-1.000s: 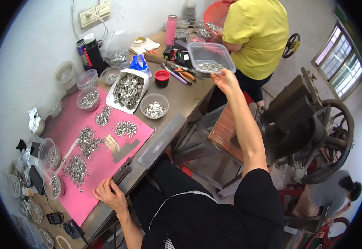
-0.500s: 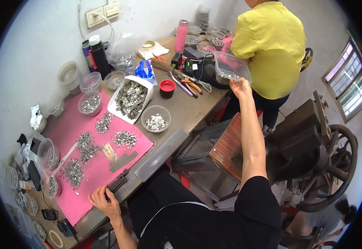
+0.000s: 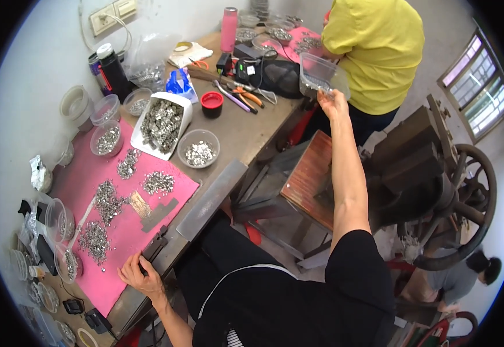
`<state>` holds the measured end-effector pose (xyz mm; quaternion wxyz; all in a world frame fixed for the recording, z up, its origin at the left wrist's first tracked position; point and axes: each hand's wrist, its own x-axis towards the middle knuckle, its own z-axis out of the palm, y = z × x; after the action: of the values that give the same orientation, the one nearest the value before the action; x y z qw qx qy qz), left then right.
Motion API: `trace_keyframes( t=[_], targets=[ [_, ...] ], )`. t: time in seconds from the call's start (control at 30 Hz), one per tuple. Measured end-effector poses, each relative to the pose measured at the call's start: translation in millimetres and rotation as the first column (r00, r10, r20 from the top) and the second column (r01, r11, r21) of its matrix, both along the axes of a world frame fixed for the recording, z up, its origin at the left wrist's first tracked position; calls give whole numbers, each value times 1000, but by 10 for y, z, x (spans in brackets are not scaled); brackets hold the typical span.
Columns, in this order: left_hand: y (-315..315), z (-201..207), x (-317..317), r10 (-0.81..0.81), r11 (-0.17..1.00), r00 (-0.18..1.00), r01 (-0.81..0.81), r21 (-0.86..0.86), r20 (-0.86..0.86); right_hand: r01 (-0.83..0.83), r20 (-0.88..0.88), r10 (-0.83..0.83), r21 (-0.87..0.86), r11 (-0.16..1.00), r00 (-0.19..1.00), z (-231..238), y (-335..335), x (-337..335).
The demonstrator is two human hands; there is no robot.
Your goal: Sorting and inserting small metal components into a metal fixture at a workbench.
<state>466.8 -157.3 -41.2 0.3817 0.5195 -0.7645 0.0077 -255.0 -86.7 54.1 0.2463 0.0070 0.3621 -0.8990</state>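
Note:
With my right arm stretched far out to the right, my right hand grips the near edge of a clear plastic tub. Some small silvery metal pieces lie in the bottom of that tub. My left hand rests at the near edge of a pink mat, its fingers loosely bent and apart, with nothing seen in them. Just beside it, a dark metal block tool sits on the table edge. Piles of small metal pieces are spread over the mat.
A white container of metal parts and a round tub stand behind the mat. A red-rimmed black cup and pliers lie farther right. A person in yellow stands beyond the tub; a handwheel machine is at right.
The view has shifted, so the table sits further left. My right hand still holds the tub beside the person in yellow. My left hand stays at the mat's edge.

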Motion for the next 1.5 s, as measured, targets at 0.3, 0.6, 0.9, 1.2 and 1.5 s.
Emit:
trace_keyframes(
  t=[0.3, 0.6, 0.9, 1.2, 1.5],
  targets=[
    [16, 9, 13, 0, 1000, 1000, 0, 18, -21, 102, 22, -104, 88, 991, 994, -159, 202, 61],
    [51, -8, 70, 35, 998, 999, -37, 48, 37, 205, 8, -206, 72, 976, 979, -177, 108, -280],
    [46, -86, 92, 166, 980, 979, -177, 86, 114, 198, -45, -196, 44, 979, 980, -289, -471, -1397],
    [-11, 324, -268, 181, 983, 960, -183, -12, 213, 140, -32, -137, 111, 984, 990, -331, -1378, -2068],
    [15, 310, -280, 195, 980, 955, -196, -20, 223, -36, -24, 36, 11, 999, 999, -874, -1743, -2105]
  ],
)
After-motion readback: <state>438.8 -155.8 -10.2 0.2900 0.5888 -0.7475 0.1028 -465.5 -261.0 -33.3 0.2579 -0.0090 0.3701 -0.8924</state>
